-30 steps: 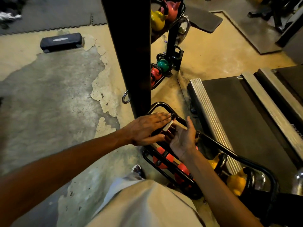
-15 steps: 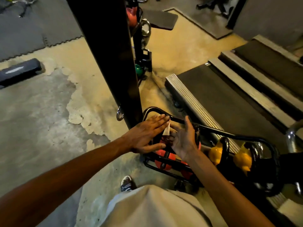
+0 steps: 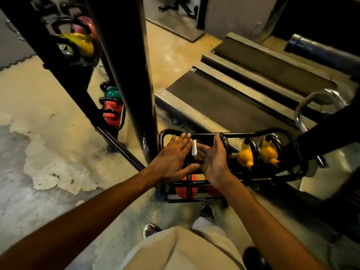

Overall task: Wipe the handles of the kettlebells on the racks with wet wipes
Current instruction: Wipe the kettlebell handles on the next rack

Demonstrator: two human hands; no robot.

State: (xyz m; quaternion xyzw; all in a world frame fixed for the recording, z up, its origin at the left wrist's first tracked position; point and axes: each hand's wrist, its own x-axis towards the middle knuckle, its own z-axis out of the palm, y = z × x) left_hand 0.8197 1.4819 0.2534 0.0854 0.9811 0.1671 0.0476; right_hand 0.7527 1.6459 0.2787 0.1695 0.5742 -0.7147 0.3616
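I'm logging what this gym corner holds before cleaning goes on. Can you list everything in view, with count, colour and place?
low rack: one, black, on the floor under the hands
red kettlebells: at least two, in the low rack below the hands
yellow kettlebells: two, right part of the low rack
wet wipe: one, white, rolled, between the two hands
tall rack: one, black, upper left; holds yellow, pink, green and red kettlebells
treadmill: dark belt, right of the tall rack
shoes: two visible, bottom centre
left hand: fingers straight
right hand: fingers straight
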